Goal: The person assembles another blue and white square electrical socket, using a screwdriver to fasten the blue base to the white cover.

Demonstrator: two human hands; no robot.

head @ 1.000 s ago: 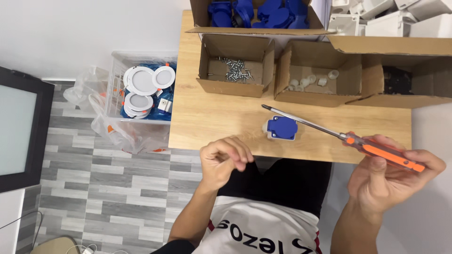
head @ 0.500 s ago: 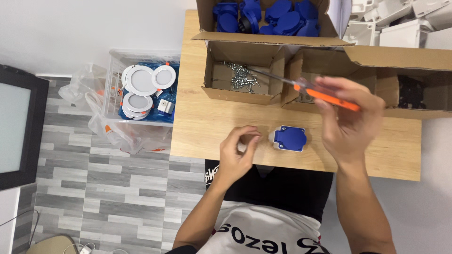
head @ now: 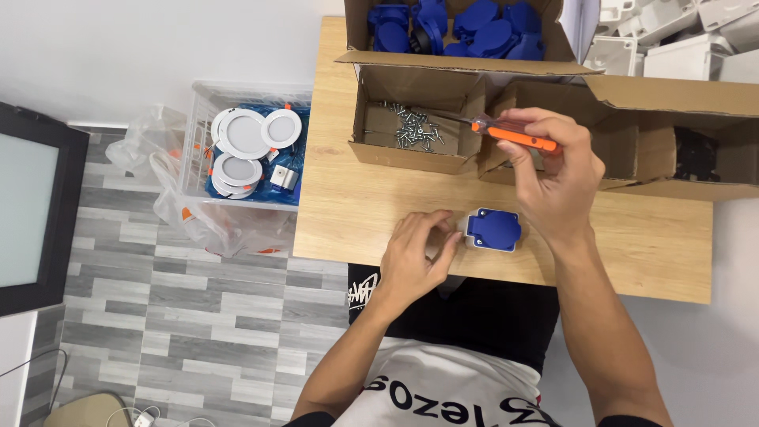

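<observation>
Gripped in the right hand (head: 553,178) is an orange-handled screwdriver with a thin metal shaft (head: 514,136); the fingers are wrapped round the handle, and the shaft runs away from the grip, up and to the left, so its tip reaches into the open brown cardboard box (head: 371,119) that holds a heap of small silver screws (head: 415,130). Just below this grip, on the light wooden tabletop (head: 348,205), lies the blue square socket cover on its pale base (head: 493,229), close under the heel of the hand but apart from it. The left hand (head: 415,257) rests on the table edge just beside the cover's left side, its fingers curled loosely together; whether anything is pinched between them cannot be told. Above the grip stands a cardboard box full of more blue plastic covers (head: 458,24), and to its right a larger open cardboard box (head: 672,142) with dark contents.

Half a second earlier the right hand sat a little further right with the screwdriver tip only nearing the screw box; now the tip is among the screws. The left hand has come down closer to the cover's side, and the cover itself has stayed in place.
</observation>
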